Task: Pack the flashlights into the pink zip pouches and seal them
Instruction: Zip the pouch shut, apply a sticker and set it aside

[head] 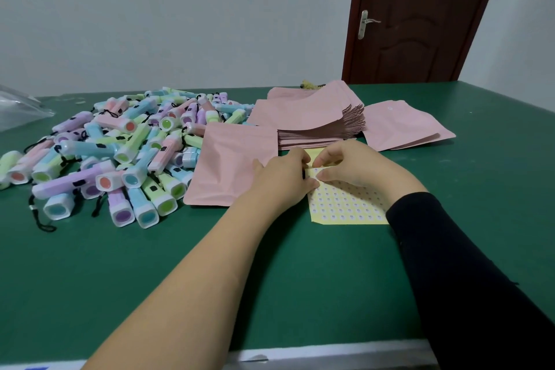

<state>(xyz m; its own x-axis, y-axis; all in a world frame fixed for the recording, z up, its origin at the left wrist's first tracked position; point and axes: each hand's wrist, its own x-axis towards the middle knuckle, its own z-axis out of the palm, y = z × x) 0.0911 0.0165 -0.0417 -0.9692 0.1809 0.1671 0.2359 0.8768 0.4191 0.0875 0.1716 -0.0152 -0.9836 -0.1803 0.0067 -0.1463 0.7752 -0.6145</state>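
progress: early, most flashlights (120, 147) lie loose at 10 o'clock | pink pouches (315, 123) stacked at 12 o'clock, one pouch (231, 168) flat at 11 | grip: your left hand (282, 177) and right hand (354, 168) both pinch the sticker sheet (345, 204)

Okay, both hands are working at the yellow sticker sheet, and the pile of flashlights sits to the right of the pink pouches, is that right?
Not quite. The head view shows the pile of flashlights lying to the left of the pink pouches, not the right. The left hand and right hand are indeed both at the yellow sticker sheet.
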